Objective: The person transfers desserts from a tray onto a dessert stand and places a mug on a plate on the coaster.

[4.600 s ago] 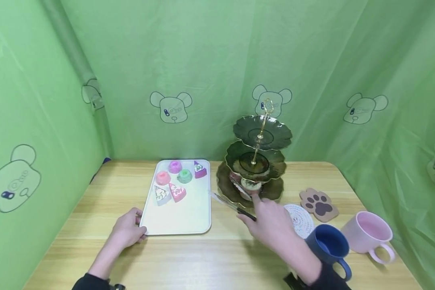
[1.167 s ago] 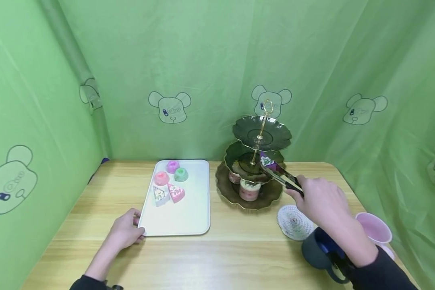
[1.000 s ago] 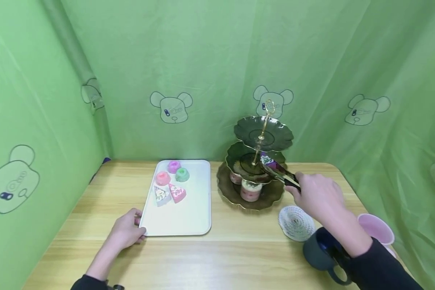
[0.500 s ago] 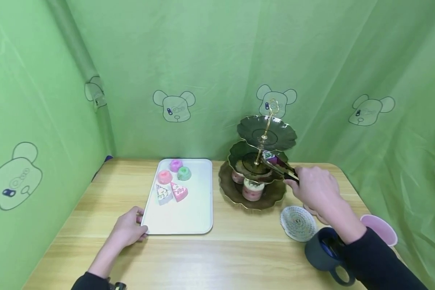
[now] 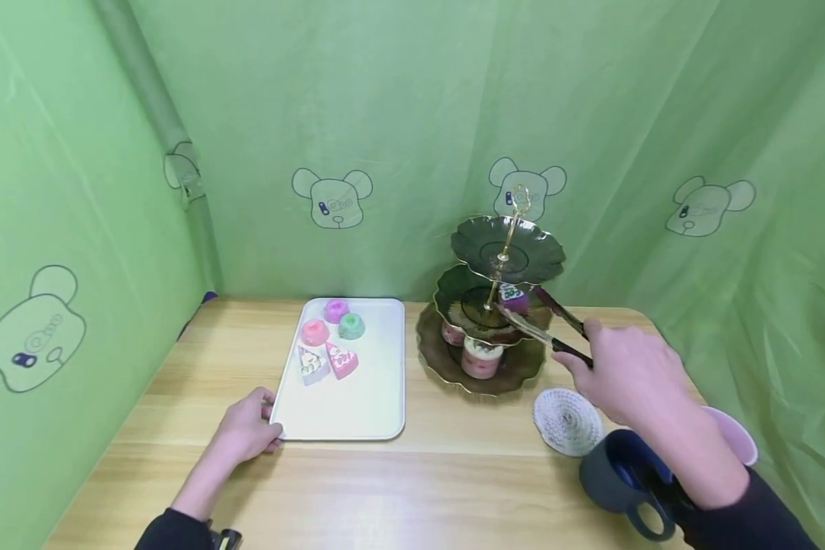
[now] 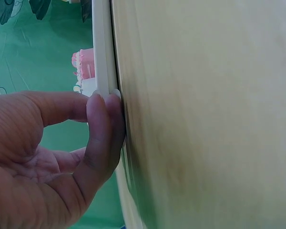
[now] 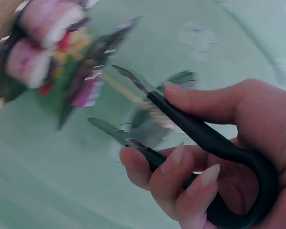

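My right hand grips black-handled tongs, whose arms are spread with nothing between the tips. In the right wrist view the fingers curl round the tong handles. Just beyond the tips, a purple cake slice with white and green topping rests on the middle tier of the dark tiered stand. My left hand pinches the near-left corner of a white tray; the left wrist view has thumb and fingertips at the tray's rim.
On the tray sit a pink slice, a pale slice and three small ring cakes. Layered cakes occupy the bottom tier. A woven coaster, dark blue mug and pink mug lie near my right forearm.
The tongs carried the purple slice from the tray to the stand's middle tier. They have now spread and let it go, and the right hand has drawn back slightly. The left hand keeps its place.
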`<state>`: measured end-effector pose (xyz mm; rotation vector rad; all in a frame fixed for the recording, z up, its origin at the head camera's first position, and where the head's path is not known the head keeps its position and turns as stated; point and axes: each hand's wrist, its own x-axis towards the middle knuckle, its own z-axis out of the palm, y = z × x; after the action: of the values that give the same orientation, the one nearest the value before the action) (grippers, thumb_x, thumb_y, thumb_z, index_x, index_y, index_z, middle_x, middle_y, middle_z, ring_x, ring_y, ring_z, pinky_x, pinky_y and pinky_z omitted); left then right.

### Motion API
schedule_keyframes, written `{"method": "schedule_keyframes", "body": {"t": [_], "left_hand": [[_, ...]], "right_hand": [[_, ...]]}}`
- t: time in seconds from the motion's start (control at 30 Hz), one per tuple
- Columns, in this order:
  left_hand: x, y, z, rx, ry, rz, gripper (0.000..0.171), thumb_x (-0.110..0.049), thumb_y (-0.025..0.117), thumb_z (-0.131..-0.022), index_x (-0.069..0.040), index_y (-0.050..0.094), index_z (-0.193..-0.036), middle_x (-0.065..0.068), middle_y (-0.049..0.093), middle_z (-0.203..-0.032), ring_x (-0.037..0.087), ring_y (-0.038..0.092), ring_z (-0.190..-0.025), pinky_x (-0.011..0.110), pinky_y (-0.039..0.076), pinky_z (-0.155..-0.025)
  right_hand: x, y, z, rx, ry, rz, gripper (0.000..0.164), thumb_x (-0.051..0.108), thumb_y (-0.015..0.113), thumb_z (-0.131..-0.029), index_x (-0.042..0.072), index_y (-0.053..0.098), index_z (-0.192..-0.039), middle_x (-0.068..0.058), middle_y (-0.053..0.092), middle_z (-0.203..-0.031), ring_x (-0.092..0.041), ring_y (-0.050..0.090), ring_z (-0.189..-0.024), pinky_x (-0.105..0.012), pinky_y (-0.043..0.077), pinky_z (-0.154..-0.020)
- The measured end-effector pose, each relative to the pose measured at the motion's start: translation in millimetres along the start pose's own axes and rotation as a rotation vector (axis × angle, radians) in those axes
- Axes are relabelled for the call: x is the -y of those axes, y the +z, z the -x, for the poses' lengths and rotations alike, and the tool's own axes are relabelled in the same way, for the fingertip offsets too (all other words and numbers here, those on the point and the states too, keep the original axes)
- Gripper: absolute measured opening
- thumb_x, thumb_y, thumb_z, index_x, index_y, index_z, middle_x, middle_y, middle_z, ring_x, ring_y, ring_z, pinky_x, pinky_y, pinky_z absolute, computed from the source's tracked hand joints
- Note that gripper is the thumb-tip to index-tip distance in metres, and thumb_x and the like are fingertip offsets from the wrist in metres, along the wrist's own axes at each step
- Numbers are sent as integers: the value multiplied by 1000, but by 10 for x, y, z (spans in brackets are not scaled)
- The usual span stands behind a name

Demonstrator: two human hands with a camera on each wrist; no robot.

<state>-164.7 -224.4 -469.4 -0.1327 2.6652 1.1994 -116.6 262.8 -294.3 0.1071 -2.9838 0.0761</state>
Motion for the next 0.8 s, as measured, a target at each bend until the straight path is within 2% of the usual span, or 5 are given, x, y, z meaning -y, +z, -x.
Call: {"method": "schedule_keyframes", "body": {"t": [0.17,0.3,0.43,0.63,0.8], "left_hand": [[-13,3,0,7,-10,3,55,12,66,-81,15,48,-133,27,62,-110,19,69,-65,31,66,-57],[-20,-11,5,7,-15,7,56,12,66,-81,15,48,-134,28,61,-110,19,70,-66,32,66,-57],[-26,-24,10,5,-14,13,56,13,65,-82,16,47,-134,29,62,-110,20,70,-66,31,66,-58],[-22,-11,19,10,-6,13,56,13,66,-81,16,47,-134,29,61,-110,19,70,-66,31,66,-58],[-19,-12,10,6,-6,11,56,13,65,-81,16,47,-133,28,61,-109,19,69,-66,31,66,-57]], "right_hand": [[260,-121,250,-111,-91,-30,62,52,73,-94,-5,64,-116,-2,47,-58,-23,47,-48,-37,36,-37],[554,-39,311,-142,-156,-84,75,57,75,-92,-6,63,-131,0,49,-58,-18,45,-46,-33,37,-37],[866,213,225,-64,-195,-157,84,62,76,-90,-5,60,-139,-2,59,-67,-15,51,-52,-29,46,-43],[1194,745,-32,61,-220,-228,68,61,78,-88,2,66,-120,-5,62,-74,-25,62,-63,-40,58,-54],[1384,1178,-246,141,-248,-280,66,61,78,-88,5,67,-120,-3,59,-72,-22,60,-62,-38,54,-52]]}}
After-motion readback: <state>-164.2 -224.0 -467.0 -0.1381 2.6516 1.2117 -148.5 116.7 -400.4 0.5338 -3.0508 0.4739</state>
